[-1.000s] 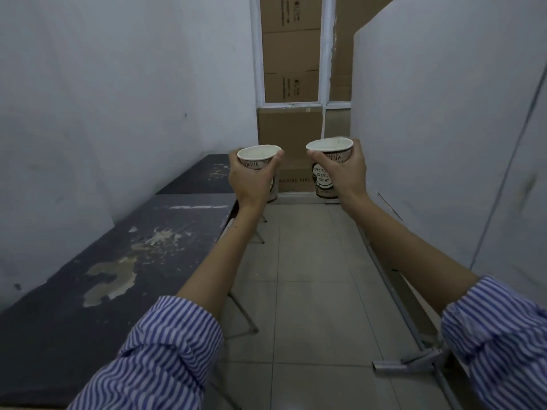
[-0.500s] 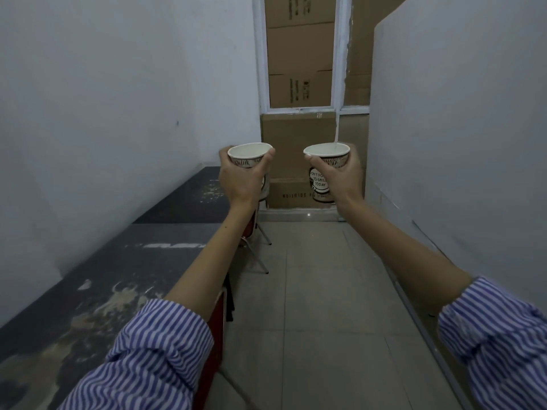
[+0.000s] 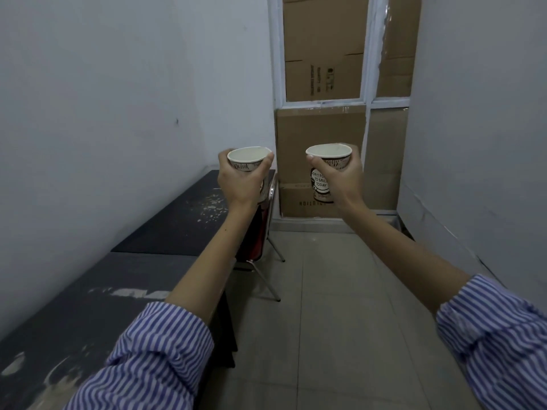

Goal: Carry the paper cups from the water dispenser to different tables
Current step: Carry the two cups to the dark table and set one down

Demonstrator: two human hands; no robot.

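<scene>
At the bottom corners of the frame I see my two striped sleeves, rolled back, with bare forearms reaching up toward the middle. Along the lower left runs a dark worktop with pale worn patches, pushed against the white wall; a second dark worktop continues beyond it toward the centre left. Between the arms lies the tiled floor, and a chair with thin metal legs stands just beside the far worktop's edge.

At mid-frame my left hand is wrapped around a paper cup, thumb and fingers curled about its wall below the rim, cup upright. My right hand is closed the same way around a second paper cup, upright, its printed side facing me. The cups sit level with each other, apart. I cannot tell what is inside them.

Behind them, at top centre, cardboard boxes are stacked against a white window frame.
</scene>
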